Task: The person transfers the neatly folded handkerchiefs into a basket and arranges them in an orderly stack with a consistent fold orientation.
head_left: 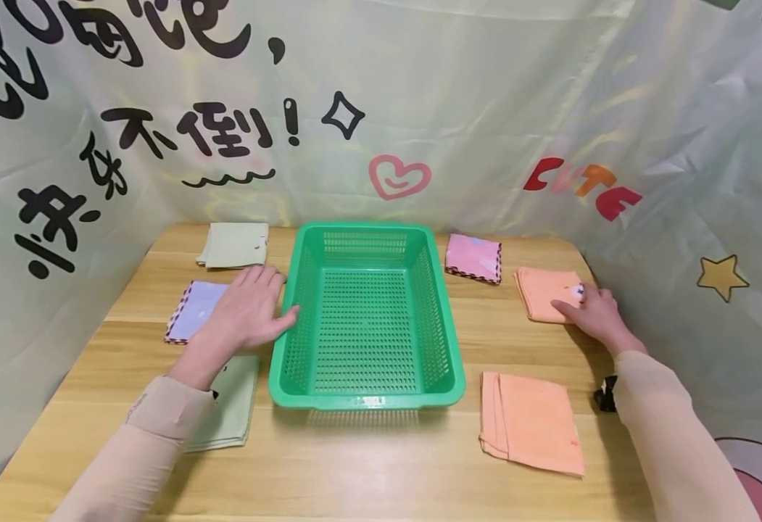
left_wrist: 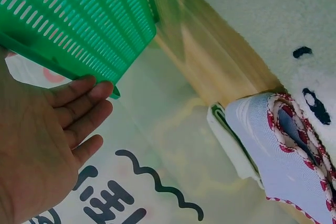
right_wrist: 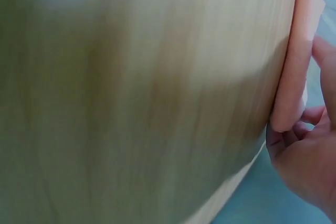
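Right hand point(head_left: 599, 313) pinches folded orange cloth square point(head_left: 542, 291) by table's point(head_left: 367, 471) right edge; likely floppy: grip all layers. Left hand point(head_left: 248, 308) relaxed.

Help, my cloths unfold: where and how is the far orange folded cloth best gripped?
Probably take the far orange cloth by its near right corner, coming from the right, where the right hand is: thumb above, fingers beneath. The fold there looks rounded; the left edge shows stacked layers that may part.

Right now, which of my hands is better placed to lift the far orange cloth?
Your right hand, I'd judge: it holds the far orange cloth by its edge. Your left hand is across the green basket, at its rim.
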A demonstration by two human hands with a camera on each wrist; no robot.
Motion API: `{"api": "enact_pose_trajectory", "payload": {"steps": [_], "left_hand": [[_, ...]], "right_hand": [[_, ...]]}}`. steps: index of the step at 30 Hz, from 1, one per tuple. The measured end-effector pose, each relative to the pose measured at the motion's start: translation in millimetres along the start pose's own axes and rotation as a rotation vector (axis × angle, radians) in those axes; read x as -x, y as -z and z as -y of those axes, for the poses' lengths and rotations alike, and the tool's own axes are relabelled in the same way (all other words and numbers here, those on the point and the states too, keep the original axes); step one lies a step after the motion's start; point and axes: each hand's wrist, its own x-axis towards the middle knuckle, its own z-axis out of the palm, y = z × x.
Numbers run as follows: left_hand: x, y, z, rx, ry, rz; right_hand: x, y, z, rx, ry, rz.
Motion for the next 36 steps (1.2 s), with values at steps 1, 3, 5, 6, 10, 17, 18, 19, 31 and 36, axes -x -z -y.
{"api": "enact_pose_trajectory", "payload": {"steps": [1, 3, 5, 6, 10, 17, 18, 19, 31, 36], "left_hand": [[0.2, -0.1, 0.5, 0.001, 0.001, 0.0], [0.1, -0.3, 1.2, 0.0, 0.001, -0.001], [-0.4, -0.4, 1.4, -0.002, -0.003, -0.003], [-0.9, -0.5, 1.2, -0.002, -0.006, -0.006], [-1.1, -0.1, 0.9, -0.001, -0.014, -0.017], [0.9, 0.5, 0.7, 0.002, -0.019, -0.019], [1.1, 0.6, 0.7, 0.003, -0.019, -0.019], [1.3, 0.6, 0.8, 0.003, -0.019, -0.018], [2.1, 0.0, 0.5, 0.008, -0.02, -0.023], [1.7, 0.2, 0.2, 0.01, -0.018, -0.027]], "right_hand": [[-1.0, -0.6, 0.6, -0.011, -0.003, -0.003], [-2.6, -1.4, 1.2, -0.032, -0.014, -0.01], [-3.5, -2.2, 0.5, -0.051, -0.029, -0.02], [-3.5, -2.7, 0.1, -0.064, -0.036, -0.027], [-3.8, -4.9, 0.7, -0.133, -0.051, -0.074], [-3.4, -8.7, 4.9, -0.204, -0.036, -0.173], [-3.2, -8.7, 5.5, -0.205, -0.036, -0.177], [-3.0, -8.5, 5.9, -0.204, -0.035, -0.179], [-2.5, -5.3, 7.0, -0.182, -0.04, -0.113], [-2.2, -5.4, 6.5, -0.213, -0.025, -0.114]]}}
